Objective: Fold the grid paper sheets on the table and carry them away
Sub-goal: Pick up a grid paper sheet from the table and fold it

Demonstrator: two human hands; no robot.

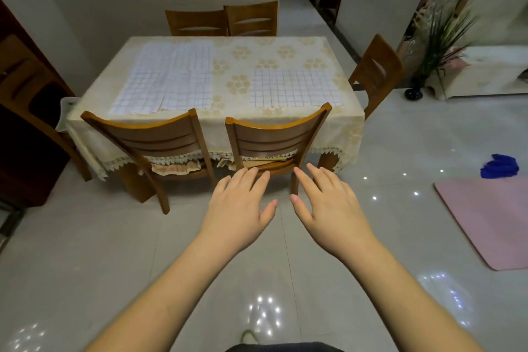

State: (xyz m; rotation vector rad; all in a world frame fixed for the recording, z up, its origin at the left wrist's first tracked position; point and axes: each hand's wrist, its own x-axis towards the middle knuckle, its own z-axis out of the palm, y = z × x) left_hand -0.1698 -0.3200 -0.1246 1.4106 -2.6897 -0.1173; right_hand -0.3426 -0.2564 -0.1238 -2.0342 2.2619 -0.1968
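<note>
Grid paper sheets lie flat on the table [237, 71], which is covered with a cream flowered cloth. A large patch of several sheets [168, 80] fills the left half. One separate sheet [294, 87] lies at the right, near the front edge. My left hand [240, 206] and my right hand [328, 203] are stretched out palm down, side by side, fingers straight and spread, holding nothing. Both hover in front of me, short of the table, apart from the paper.
Two wooden chairs, a left chair [160, 140] and a right chair [274, 134], stand pushed in at the table's near side, between me and the paper. Two more chairs [223, 21] stand at the far side, one chair [377, 68] at the right end. A pink mat [488, 217], a blue cloth [500, 166] and a potted plant [437, 46] are on the right.
</note>
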